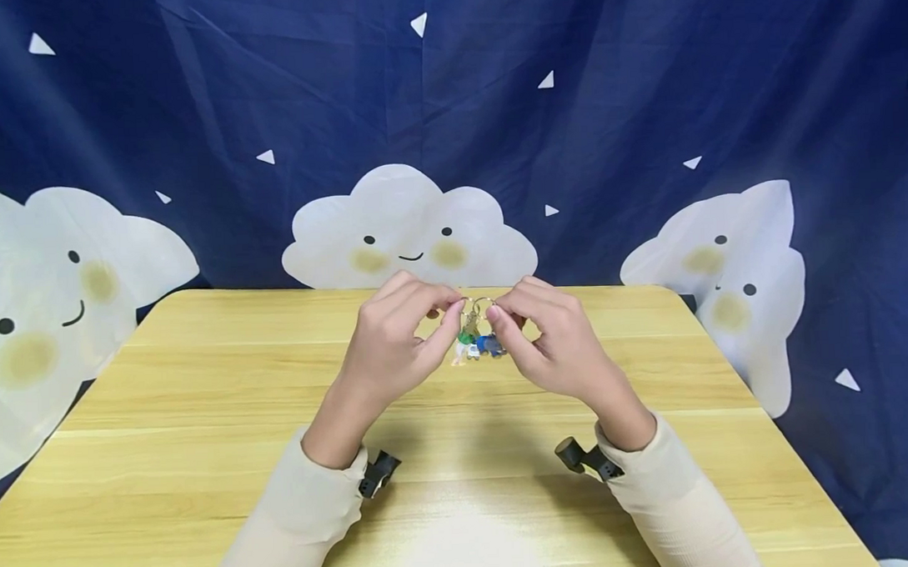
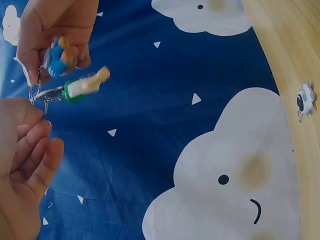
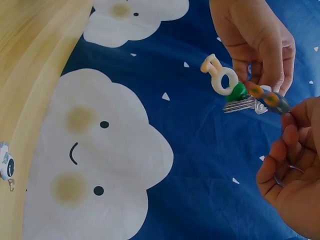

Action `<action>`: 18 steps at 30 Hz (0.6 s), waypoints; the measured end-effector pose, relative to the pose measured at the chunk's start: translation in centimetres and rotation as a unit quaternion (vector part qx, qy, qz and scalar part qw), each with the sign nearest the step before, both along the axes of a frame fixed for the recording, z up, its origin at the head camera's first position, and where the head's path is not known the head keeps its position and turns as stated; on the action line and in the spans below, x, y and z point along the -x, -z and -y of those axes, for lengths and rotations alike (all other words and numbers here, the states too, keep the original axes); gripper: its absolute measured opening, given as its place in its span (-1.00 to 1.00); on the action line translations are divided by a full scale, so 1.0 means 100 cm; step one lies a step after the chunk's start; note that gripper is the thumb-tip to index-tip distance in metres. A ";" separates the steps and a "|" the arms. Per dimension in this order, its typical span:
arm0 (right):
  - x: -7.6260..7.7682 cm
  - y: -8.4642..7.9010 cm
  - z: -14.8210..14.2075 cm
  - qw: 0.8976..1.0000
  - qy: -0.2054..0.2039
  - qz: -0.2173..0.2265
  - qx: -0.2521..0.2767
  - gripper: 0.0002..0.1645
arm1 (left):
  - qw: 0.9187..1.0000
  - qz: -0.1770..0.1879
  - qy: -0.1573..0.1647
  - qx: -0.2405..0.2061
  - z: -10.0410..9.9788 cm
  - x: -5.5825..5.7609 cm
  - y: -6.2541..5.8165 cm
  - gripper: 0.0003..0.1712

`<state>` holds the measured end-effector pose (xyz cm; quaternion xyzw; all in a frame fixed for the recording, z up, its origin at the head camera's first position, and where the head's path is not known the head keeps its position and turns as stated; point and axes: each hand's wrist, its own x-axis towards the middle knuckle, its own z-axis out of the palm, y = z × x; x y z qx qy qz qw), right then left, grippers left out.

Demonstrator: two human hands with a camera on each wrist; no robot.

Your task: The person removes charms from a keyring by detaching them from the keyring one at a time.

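Observation:
Above the table, my left hand (image 1: 396, 340) and right hand (image 1: 557, 338) face each other, fingertips close together. Each pinches a thin metal key ring (image 1: 485, 302) between thumb and fingers. A charm with a green band and a white and peach body (image 2: 82, 89) dangles between the hands, beside a grooved metal key (image 3: 240, 105). The blue and orange charm (image 2: 59, 59) hangs by the right fingertips, blurred in the right wrist view. Fingers partly cover where the rings meet.
A small white and blue astronaut charm (image 2: 306, 99) with a metal clasp lies on the wooden table (image 1: 202, 392). Behind the table's far edge hangs a dark blue cloth (image 1: 447, 92) with smiling clouds. Black wrist cameras (image 1: 380, 474) sit on both cuffs.

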<state>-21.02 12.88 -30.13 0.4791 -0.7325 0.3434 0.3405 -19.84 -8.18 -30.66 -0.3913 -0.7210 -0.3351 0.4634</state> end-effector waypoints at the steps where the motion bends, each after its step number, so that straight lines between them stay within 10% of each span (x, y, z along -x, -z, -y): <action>1: 0.000 0.000 0.000 1.000 0.001 0.000 0.000 -0.66 | 1.000 0.000 0.000 0.000 0.000 0.000 0.000 -0.94; 18: 0.001 0.001 0.002 1.000 0.003 0.002 -0.001 -0.68 | 1.000 0.020 -0.008 -0.015 -0.001 -0.001 0.000 -0.94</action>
